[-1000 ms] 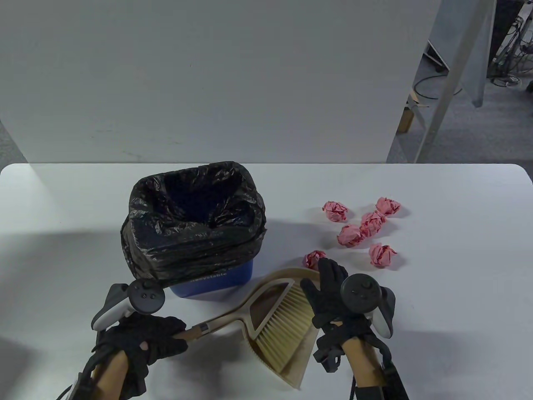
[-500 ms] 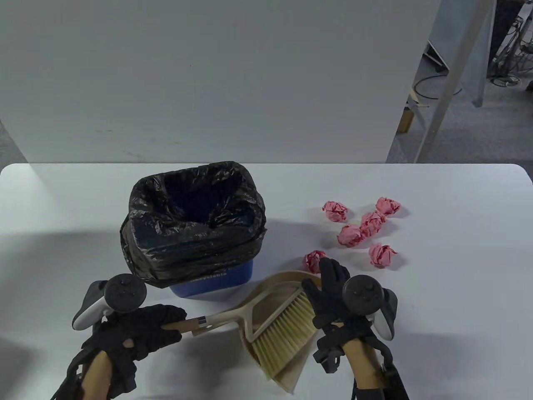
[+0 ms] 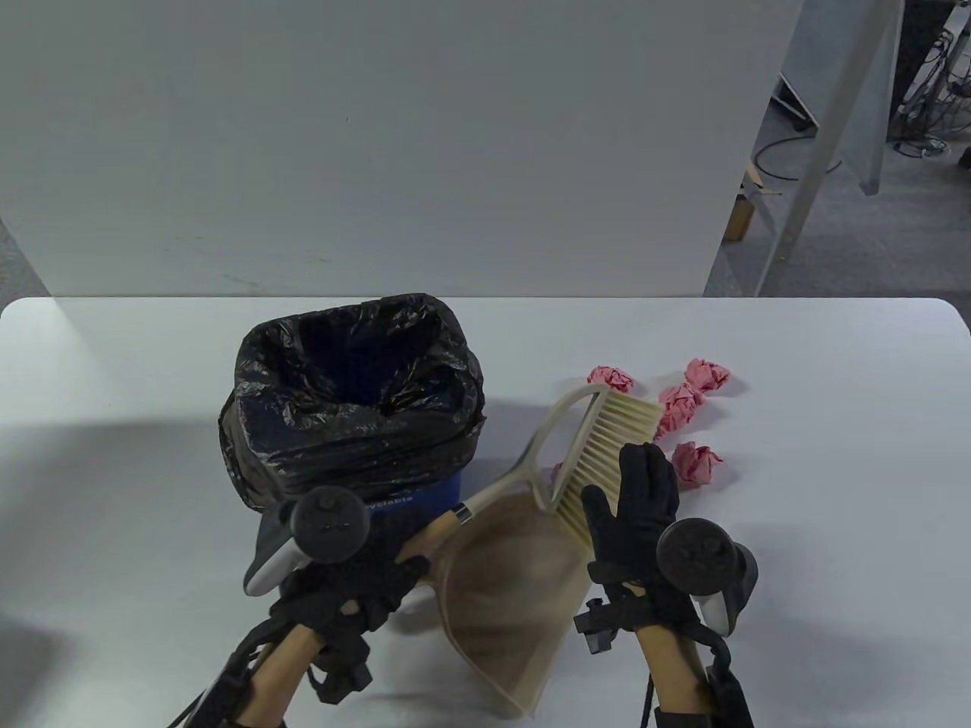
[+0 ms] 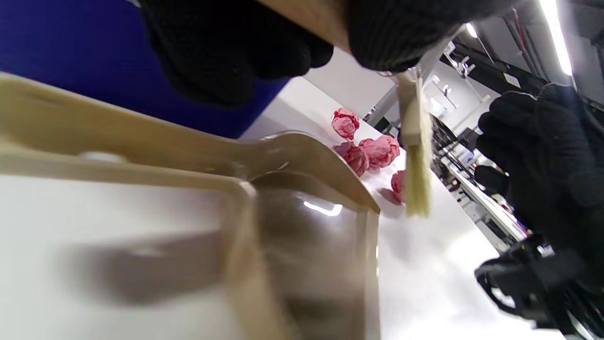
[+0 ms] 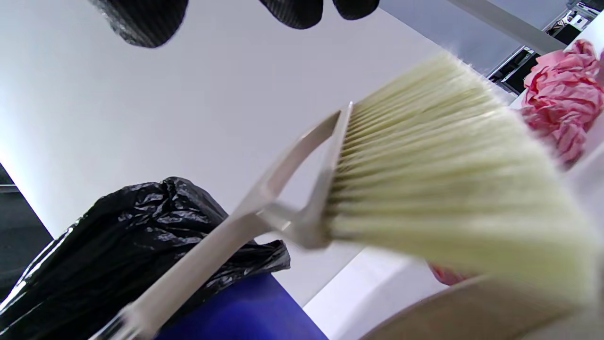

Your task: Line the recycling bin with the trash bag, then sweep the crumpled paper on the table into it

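The blue recycling bin (image 3: 413, 504) stands lined with a black trash bag (image 3: 349, 409). My left hand (image 3: 356, 584) grips the wooden handle of the beige brush (image 3: 607, 447). The brush is lifted, and its bristles (image 5: 448, 179) hang over the nearest pink crumpled paper balls (image 3: 696, 462). The beige dustpan (image 3: 508, 599) lies flat on the table between my hands. My right hand (image 3: 630, 500) hovers with straight fingers beside the bristles, holding nothing. In the left wrist view the dustpan (image 4: 306, 226) lies before the paper balls (image 4: 373, 151).
Several pink balls lie scattered right of the bin; one ball (image 3: 557, 472) is half hidden under the brush. The white table (image 3: 834, 531) ends in a rounded far right corner. A white partition (image 3: 379, 152) stands behind the table.
My left hand moved right and swung the brush up out of the dustpan toward the paper balls. The dustpan now lies bare. My right hand came off the dustpan and shifted slightly right.
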The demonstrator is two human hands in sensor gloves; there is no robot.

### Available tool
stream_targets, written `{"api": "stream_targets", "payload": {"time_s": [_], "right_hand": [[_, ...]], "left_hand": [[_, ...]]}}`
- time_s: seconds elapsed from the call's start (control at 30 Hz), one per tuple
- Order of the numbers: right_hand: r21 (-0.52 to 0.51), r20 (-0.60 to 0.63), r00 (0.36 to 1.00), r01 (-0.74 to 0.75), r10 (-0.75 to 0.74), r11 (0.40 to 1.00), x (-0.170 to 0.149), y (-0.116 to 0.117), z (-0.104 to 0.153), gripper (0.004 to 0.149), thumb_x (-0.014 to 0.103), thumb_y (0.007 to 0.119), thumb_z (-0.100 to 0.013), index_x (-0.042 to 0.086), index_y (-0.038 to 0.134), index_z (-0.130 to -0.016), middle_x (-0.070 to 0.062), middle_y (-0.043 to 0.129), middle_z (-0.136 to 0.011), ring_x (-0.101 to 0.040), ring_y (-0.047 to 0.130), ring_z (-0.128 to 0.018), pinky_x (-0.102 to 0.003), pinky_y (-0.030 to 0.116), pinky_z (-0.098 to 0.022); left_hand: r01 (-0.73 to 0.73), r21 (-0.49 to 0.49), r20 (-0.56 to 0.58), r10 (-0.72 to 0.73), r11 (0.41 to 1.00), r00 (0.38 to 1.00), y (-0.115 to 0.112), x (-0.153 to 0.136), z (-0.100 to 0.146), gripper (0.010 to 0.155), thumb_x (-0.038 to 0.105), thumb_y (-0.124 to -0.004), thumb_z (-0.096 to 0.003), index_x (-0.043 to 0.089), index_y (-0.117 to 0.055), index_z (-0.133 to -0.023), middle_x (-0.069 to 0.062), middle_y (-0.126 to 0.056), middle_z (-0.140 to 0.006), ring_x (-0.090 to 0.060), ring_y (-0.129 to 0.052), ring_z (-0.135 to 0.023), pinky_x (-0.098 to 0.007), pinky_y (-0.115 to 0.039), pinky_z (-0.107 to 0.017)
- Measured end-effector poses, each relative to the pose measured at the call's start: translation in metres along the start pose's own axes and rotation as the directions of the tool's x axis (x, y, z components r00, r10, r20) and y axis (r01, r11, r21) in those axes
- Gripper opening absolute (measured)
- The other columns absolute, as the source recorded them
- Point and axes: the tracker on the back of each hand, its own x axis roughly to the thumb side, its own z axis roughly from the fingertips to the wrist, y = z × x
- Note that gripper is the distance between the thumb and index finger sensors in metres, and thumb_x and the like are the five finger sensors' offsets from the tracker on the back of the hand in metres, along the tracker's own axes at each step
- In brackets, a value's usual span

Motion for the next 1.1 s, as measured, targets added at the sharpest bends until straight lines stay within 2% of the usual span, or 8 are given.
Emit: {"api": "stream_targets", "payload": {"time_s": [0.13,0.3,0.53,0.6,0.73,0.9,1.0,1.1], "right_hand": [[0.020,0.015,1.000,0.027,-0.027,0.999,0.001,0.006,0.003,0.077,0.051,0.052,-0.062,-0.003,0.029,-0.112,-0.040,0.021,-0.114,-0.066,0.024,-0.095,-0.078,0.031,-0.061],[0.125,-0.065,0.984,0.175,-0.168,0.977,-0.004,0.020,0.000,0.074,0.051,0.053,-0.062,0.001,0.035,-0.113,-0.039,0.031,-0.115,-0.064,0.034,-0.096,-0.078,0.037,-0.062],[0.191,-0.250,0.804,0.588,-0.540,0.786,-0.019,0.041,-0.007,0.072,0.046,0.061,-0.062,-0.001,0.038,-0.112,-0.032,0.058,-0.106,-0.055,0.063,-0.088,-0.073,0.053,-0.062],[0.166,-0.287,0.837,0.523,-0.466,0.836,-0.022,0.040,-0.006,0.072,0.044,0.065,-0.061,-0.002,0.039,-0.110,-0.029,0.062,-0.103,-0.053,0.066,-0.086,-0.072,0.055,-0.062],[0.174,-0.265,0.877,0.452,-0.400,0.875,-0.021,0.036,-0.005,0.074,0.042,0.071,-0.060,-0.005,0.039,-0.107,-0.025,0.065,-0.096,-0.046,0.071,-0.080,-0.069,0.058,-0.061],[0.169,-0.321,0.823,0.537,-0.469,0.826,-0.022,0.030,-0.005,0.072,0.031,0.072,-0.059,-0.011,0.036,-0.105,-0.027,0.065,-0.093,-0.047,0.071,-0.077,-0.070,0.059,-0.060],[0.179,-0.291,0.878,0.441,-0.381,0.879,-0.018,0.018,-0.005,0.069,0.026,0.066,-0.060,-0.012,0.032,-0.107,-0.030,0.060,-0.096,-0.050,0.068,-0.079,-0.069,0.063,-0.059],[0.114,-0.257,0.908,0.369,-0.331,0.922,-0.014,0.003,-0.003,0.065,0.023,0.058,-0.060,-0.010,0.029,-0.109,-0.032,0.056,-0.098,-0.051,0.066,-0.080,-0.066,0.067,-0.058]], "left_hand": [[-0.109,0.033,0.003,0.109,0.993,0.994,-0.011,0.023,-0.032,0.072,0.032,-0.070,-0.0609,0.008,-0.027,-0.114,-0.018,-0.048,-0.111,-0.031,-0.081,-0.086,-0.037,-0.090,-0.054],[-0.313,0.044,0.070,0.310,0.949,0.948,-0.022,0.039,-0.069,0.076,0.026,-0.068,-0.0593,0.006,-0.016,-0.112,-0.022,-0.033,-0.113,-0.038,-0.069,-0.093,-0.043,-0.080,-0.064],[-0.445,-0.157,0.190,0.469,0.882,0.863,-0.063,0.049,-0.089,0.081,0.021,-0.061,-0.0597,0.010,0.003,-0.107,-0.022,-0.004,-0.112,-0.043,-0.037,-0.102,-0.052,-0.056,-0.080],[-0.389,-0.174,0.223,0.421,0.905,0.879,-0.072,0.049,-0.088,0.082,0.021,-0.060,-0.0593,0.009,0.006,-0.106,-0.023,0.000,-0.111,-0.044,-0.033,-0.102,-0.053,-0.053,-0.081],[-0.430,-0.269,0.266,0.495,0.862,0.827,-0.084,0.052,-0.081,0.084,0.024,-0.061,-0.0612,0.012,0.011,-0.103,-0.019,0.010,-0.107,-0.042,-0.022,-0.102,-0.060,-0.039,-0.082],[-0.342,-0.201,0.328,0.392,0.918,0.859,-0.077,0.051,-0.075,0.086,0.036,-0.075,-0.0600,0.019,-0.009,-0.112,-0.012,-0.008,-0.114,-0.038,-0.035,-0.106,-0.063,-0.036,-0.081],[-0.134,-0.109,0.358,0.165,0.985,0.919,-0.067,0.054,-0.071,0.078,0.045,-0.073,-0.0594,0.023,-0.026,-0.117,-0.006,-0.029,-0.123,-0.038,-0.033,-0.112,-0.067,-0.032,-0.078],[0.044,-0.018,0.330,-0.036,0.999,0.943,-0.056,0.059,-0.058,0.081,0.057,-0.065,-0.0587,0.025,-0.023,-0.120,-0.004,-0.022,-0.128,-0.039,-0.019,-0.118,-0.070,-0.026,-0.077]]}}
